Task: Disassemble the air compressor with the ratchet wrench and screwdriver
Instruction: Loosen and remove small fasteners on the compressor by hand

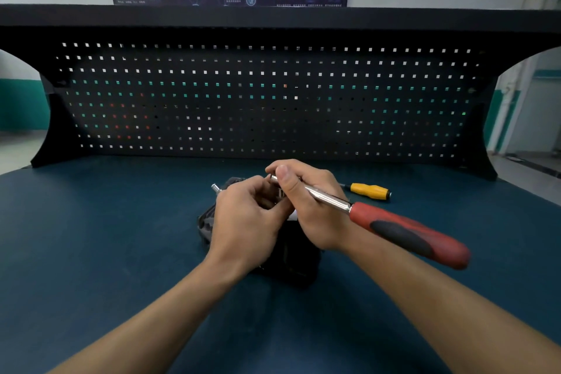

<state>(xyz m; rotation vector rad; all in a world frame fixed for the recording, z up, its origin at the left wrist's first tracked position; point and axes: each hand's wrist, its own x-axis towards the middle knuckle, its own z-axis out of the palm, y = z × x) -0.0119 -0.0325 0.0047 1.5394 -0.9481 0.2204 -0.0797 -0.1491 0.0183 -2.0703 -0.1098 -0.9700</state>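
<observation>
black and mostly hidden under both hands, the air compressor (293,258) sits on the middle of the dark teal bench top (91,252). a small metal stub (216,188) sticks up at its far left side. over its top lies the head of the ratchet wrench (394,231), whose chrome shaft runs back to the right into a red and black handle that no hand touches. the right hand (309,209) grips the shaft near the head, thumb pressed on top. the left hand (243,222) has its fingers curled in at the wrench head; whether they pinch anything cannot be told. beyond the right hand, a yellow-handled screwdriver (368,191) lies on the bench. behind stands a black pegboard (273,100).
</observation>
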